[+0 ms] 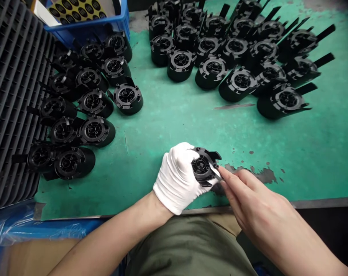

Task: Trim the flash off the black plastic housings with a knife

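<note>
My left hand (178, 176), in a white glove, is wrapped around a round black plastic housing (202, 165) near the front of the green table. The housing's ribbed round face is turned up toward me, and curved tabs stick out from its rim. At its right edge my bare right hand (253, 199) is closed in a pinch. A thin dark sliver shows between thumb and fingers there; whether it belongs to the housing or is a separate small tool I cannot tell. The gloved fingers hide the housing's left side.
Several similar black housings (92, 102) stand in rows at the left, and more (211, 71) stand at the back right on the green mat (162, 119). A black ribbed grid (11, 92) borders the left. A blue bin (125, 19) with a sheet of round stickers (76, 9) is behind.
</note>
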`<state>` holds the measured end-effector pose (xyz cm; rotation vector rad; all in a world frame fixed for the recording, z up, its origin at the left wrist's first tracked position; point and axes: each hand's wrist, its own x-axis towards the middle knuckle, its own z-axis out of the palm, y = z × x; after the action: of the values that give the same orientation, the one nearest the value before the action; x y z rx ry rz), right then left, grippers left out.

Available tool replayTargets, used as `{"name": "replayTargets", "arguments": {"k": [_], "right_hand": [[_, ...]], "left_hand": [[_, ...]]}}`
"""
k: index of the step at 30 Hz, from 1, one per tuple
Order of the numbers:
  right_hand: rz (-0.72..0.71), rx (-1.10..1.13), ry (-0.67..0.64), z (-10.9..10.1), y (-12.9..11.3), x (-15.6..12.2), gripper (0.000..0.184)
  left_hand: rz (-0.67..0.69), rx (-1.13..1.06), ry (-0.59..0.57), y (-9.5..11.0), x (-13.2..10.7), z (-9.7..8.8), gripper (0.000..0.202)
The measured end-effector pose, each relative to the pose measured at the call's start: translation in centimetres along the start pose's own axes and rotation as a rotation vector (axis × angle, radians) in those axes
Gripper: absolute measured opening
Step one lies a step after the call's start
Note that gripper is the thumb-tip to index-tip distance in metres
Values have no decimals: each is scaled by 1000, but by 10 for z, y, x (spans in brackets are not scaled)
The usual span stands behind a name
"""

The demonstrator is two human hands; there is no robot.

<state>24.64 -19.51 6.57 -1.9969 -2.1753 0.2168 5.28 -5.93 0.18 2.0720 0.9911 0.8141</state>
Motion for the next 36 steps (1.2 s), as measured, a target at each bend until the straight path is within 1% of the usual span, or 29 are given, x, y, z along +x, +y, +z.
{"name": "replayTargets", "arguments": {"k": [4, 10, 14, 17, 18, 20, 22, 23, 24, 25, 27, 28, 29, 30, 31, 33, 36], "right_hand": [[19, 11, 10, -4, -2, 1, 42], [66, 70, -41, -6, -2, 1, 40], [60, 89, -31, -7, -6, 6, 38], [73, 82, -26, -5, -8, 4, 37], [74, 90, -25, -4, -7, 1, 37], [64, 125, -31, -6, 3, -10, 45], [32, 168, -49, -11, 23, -22, 53], [24, 182, -61, -15, 36, -26, 54], [36, 187, -71, -19, 50, -29, 53], [84, 177, -68, -23, 63, -29, 49], [199, 147, -49, -29, 84, -20, 43], [221, 134, -43, -31, 91, -11, 42], [198, 131, -53, -32, 96, 0, 42], [136, 139, -73, -33, 99, 11, 44], [43, 160, -105, -33, 101, 23, 45], [-143, 201, -186, -32, 106, 45, 50], [-320, 185, -302, -31, 119, 65, 59]], "left_hand": [[-16, 14, -4, -1, -1, 1, 54], [13, 53, 10, -3, -6, 1, 61], [6, 23, -52, -5, -7, 3, 53], [-7, 8, -92, -4, -7, 5, 51], [-8, 6, -89, -4, -8, 5, 52], [5, 5, -54, -6, -8, 1, 54], [68, 3, -41, -10, -5, -9, 64], [123, -4, -71, -14, -2, -17, 73], [186, -14, -133, -17, 3, -27, 82], [249, -29, -220, -21, 8, -37, 88], [316, -55, -404, -26, 21, -56, 93], [321, -64, -460, -28, 26, -64, 96], [311, -71, -492, -28, 32, -69, 99], [299, -79, -502, -29, 36, -72, 102], [290, -91, -496, -28, 40, -73, 105], [289, -122, -481, -28, 48, -68, 109], [335, -148, -491, -32, 61, -56, 120]]}}
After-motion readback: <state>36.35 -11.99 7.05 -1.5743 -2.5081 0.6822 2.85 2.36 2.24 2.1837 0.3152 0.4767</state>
